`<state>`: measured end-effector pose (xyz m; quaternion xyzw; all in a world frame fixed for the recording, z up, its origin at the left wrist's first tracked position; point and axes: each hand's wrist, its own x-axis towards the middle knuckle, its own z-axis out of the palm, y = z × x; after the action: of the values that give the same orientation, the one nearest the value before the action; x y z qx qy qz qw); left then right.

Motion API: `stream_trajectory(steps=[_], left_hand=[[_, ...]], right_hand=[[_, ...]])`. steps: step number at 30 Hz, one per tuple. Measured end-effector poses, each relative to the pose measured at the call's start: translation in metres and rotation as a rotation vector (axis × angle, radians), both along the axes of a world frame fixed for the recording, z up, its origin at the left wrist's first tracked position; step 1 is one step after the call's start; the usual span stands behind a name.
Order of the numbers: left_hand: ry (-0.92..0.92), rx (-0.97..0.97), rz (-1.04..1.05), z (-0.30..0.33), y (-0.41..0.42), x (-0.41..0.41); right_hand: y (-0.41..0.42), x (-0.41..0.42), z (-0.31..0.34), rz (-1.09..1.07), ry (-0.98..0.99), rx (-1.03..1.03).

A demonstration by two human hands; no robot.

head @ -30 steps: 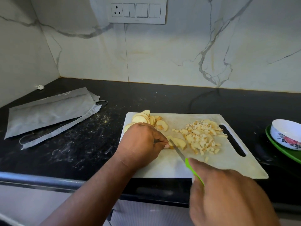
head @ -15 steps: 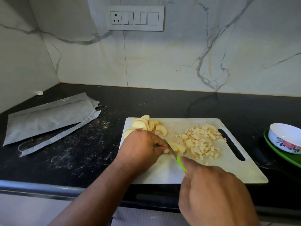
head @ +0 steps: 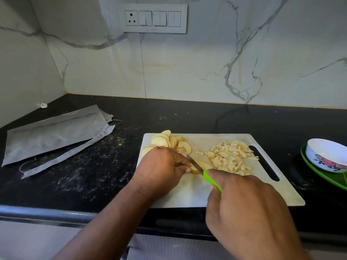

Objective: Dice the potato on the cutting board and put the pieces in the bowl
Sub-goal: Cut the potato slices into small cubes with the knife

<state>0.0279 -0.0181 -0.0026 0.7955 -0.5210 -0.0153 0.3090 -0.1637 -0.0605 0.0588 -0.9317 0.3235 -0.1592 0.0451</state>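
Left hand (head: 161, 166) is pinning down a few potato slices (head: 199, 167) mid cutting board (head: 187, 192), fingers curled on them, while the right hand (head: 247, 209) is gripping the green-handled knife (head: 210, 179), blade on the slices. Diced pile (head: 228, 158) is sitting just right of that, and the bowl (head: 326, 154) is waiting off the board's right end.

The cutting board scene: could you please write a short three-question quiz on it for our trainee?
1. True or false: the diced potato pieces are already in the bowl.
2. Which hand grips the green-handled knife? A left hand B right hand
3. Fill in: the uncut potato slices lie at the cutting board's far ____ corner.

Key: 1 false, on the board; 2 B; 3 left.
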Motion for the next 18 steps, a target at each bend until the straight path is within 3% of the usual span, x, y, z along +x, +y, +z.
stream_trajectory(steps=[7,12,15,18], left_hand=[[0.018,0.028,0.024,0.0,-0.003,0.001],[0.007,0.035,0.028,-0.001,-0.002,0.002],[0.021,0.023,0.028,-0.005,0.002,0.004],[-0.041,0.019,0.008,-0.003,0.003,0.004]], right_hand=[[0.001,-0.011,-0.014,-0.016,0.085,0.063],[0.008,-0.04,-0.01,-0.063,-0.014,0.009],[-0.007,-0.045,-0.009,-0.112,-0.246,-0.048],[-0.03,-0.023,-0.013,-0.115,-0.254,0.026]])
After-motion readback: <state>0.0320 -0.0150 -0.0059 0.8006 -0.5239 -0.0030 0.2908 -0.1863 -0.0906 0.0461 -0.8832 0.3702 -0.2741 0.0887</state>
